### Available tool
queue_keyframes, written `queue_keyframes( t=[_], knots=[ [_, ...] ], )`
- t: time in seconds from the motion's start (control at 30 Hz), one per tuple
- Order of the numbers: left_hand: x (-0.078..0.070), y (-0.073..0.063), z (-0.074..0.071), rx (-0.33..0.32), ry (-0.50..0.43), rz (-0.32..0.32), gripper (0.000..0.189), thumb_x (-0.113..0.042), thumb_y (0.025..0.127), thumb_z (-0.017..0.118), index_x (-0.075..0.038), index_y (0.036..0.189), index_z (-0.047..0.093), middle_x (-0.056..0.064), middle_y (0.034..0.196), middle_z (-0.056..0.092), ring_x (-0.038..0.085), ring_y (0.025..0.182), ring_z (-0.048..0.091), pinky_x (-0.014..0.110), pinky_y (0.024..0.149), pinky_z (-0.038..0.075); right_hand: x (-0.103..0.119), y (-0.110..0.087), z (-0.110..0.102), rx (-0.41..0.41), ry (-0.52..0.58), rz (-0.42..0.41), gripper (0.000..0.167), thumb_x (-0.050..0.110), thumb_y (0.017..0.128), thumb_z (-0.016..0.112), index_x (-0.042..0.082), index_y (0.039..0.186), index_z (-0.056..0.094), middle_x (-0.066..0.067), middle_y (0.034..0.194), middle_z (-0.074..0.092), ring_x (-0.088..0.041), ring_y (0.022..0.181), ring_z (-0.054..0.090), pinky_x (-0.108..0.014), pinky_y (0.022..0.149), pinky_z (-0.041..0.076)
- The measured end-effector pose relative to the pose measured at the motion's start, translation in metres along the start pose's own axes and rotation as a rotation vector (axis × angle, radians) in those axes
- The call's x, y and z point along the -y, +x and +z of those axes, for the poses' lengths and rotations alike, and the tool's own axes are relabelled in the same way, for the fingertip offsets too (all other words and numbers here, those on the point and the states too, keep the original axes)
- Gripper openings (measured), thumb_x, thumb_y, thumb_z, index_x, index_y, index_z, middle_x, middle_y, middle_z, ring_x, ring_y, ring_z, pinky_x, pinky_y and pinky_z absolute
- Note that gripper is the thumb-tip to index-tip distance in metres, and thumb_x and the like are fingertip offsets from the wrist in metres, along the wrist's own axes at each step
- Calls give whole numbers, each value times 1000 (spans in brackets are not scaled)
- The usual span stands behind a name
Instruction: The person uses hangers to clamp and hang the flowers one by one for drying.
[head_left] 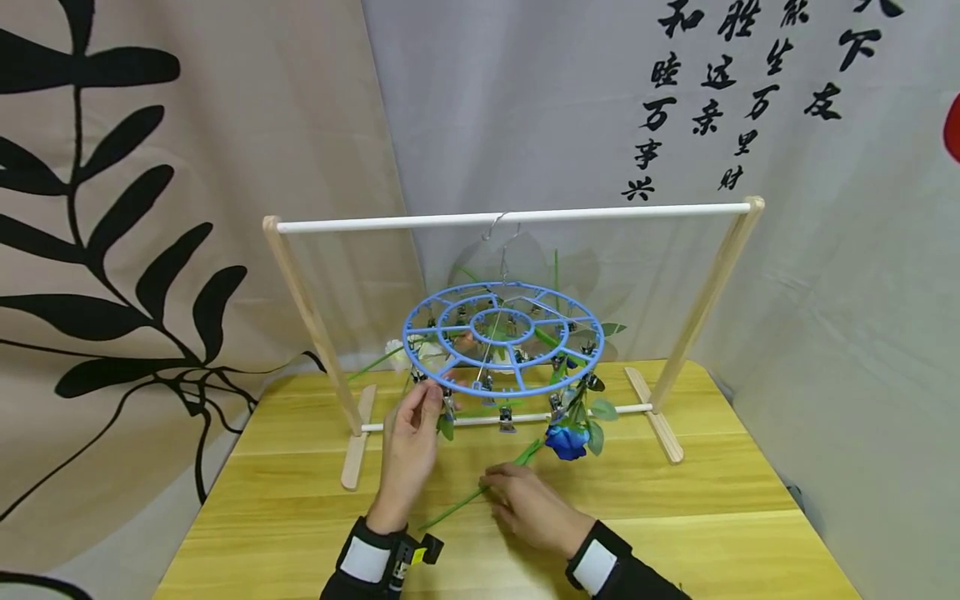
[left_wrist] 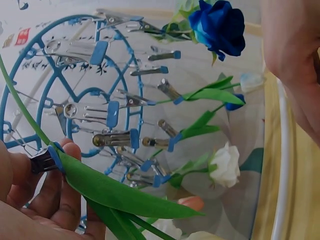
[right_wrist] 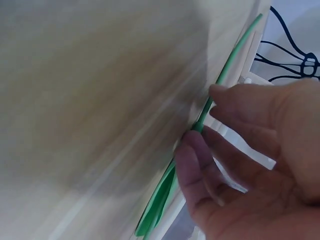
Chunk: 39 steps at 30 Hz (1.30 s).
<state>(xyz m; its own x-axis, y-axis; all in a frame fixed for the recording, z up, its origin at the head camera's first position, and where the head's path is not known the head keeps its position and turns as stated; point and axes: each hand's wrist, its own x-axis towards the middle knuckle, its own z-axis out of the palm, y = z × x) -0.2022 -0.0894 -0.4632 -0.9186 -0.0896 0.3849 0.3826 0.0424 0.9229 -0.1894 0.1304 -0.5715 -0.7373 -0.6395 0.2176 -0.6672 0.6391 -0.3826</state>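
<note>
A round blue clip hanger (head_left: 502,393) hangs by a hook from a white rod. My left hand (head_left: 414,433) is at its near left edge. In the left wrist view its fingers pinch a small metal clip (left_wrist: 46,161) with a blue tip, right beside a green artificial flower stem with leaves (left_wrist: 120,192). Close to the table, my right hand (head_left: 532,504) touches another green flower stem (head_left: 457,507) with its fingertips. In the right wrist view the thumb stands apart from the bent fingers, along the leafy stem (right_wrist: 235,50). No blossom shows on that stem.
A blue rose (head_left: 567,442) hangs head down from the hanger's right side. White blossoms (left_wrist: 225,165) and several bare clips hang around the ring. The wooden stand's posts (head_left: 705,304) and feet (head_left: 358,437) flank it on the wooden table (head_left: 712,517). Cloth with writing hangs behind.
</note>
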Motion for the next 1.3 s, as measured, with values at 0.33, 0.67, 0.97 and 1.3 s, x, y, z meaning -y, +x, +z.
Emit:
queue_keyframes(
  t=[0.33, 0.67, 0.97, 1.3],
  knots=[
    [5, 12, -7, 44, -16, -44, 38, -27, 127, 51, -7, 148, 75, 18, 141, 84, 10, 105, 82, 19, 92, 61, -1, 5, 4, 17, 38, -12, 24, -8, 94, 90, 11, 110, 89, -4, 107, 77, -10, 97, 75, -20, 82, 64],
    [8, 23, -12, -5, 34, -83, 37, -28, 127, 52, -7, 145, 77, 19, 128, 87, 9, 108, 78, 19, 85, 54, 1, 0, 6, 63, -93, 6, 23, 3, 96, 93, 22, 93, 80, 7, 99, 65, 0, 83, 61, -15, 69, 54],
    [12, 32, -18, -16, 9, -65, 37, -31, 126, 55, -15, 151, 77, 18, 136, 86, 6, 115, 80, 18, 103, 59, 2, -5, 5, 106, -126, -12, 25, 10, 102, 91, 26, 98, 73, 9, 99, 57, 2, 83, 50, -18, 69, 48],
    [12, 37, -19, -24, 53, -37, 36, -23, 126, 53, -2, 141, 79, 19, 133, 87, -1, 111, 78, 14, 96, 59, 2, -8, 8, 68, -192, -48, 27, 13, 98, 94, 27, 93, 71, 10, 96, 56, 3, 80, 50, -14, 67, 43]
  ],
)
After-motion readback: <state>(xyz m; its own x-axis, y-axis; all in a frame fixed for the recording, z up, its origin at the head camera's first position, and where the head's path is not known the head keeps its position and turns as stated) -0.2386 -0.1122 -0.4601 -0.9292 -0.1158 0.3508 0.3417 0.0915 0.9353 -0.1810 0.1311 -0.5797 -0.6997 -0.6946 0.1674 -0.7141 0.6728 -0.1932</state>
